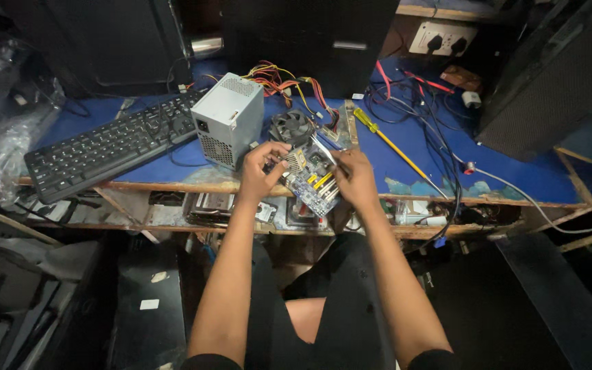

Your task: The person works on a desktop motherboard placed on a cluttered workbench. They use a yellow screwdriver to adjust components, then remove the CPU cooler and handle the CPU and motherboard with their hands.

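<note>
Motherboard (313, 179), blue with yellow slots, sits tilted at the near edge of a blue-covered work surface (515, 171), held between both hands so its component side faces up toward the camera. The left hand (260, 171) is curled around the board's left edge, fingers closed on it near a pale metal heatsink, apparently to steady it. The right hand (354, 178) grips the right edge with the fingers bent inward, and seems to pinch a thin light-coloured piece at the board's far corner; what that piece is cannot be made out. Just beyond the board rests a round black cooling fan (291, 127), and to its left stands a grey power supply box (227, 120) with a bundle of coloured wires (286, 79) trailing behind it. A black keyboard (107, 147) lies angled further left. To the right, a yellow-handled screwdriver (388, 144) lies within easy reach, beside a tangle of black and red cables (433, 113). Dark computer cases stand along the far side. Bare forearms reach up from the person's lap.
</note>
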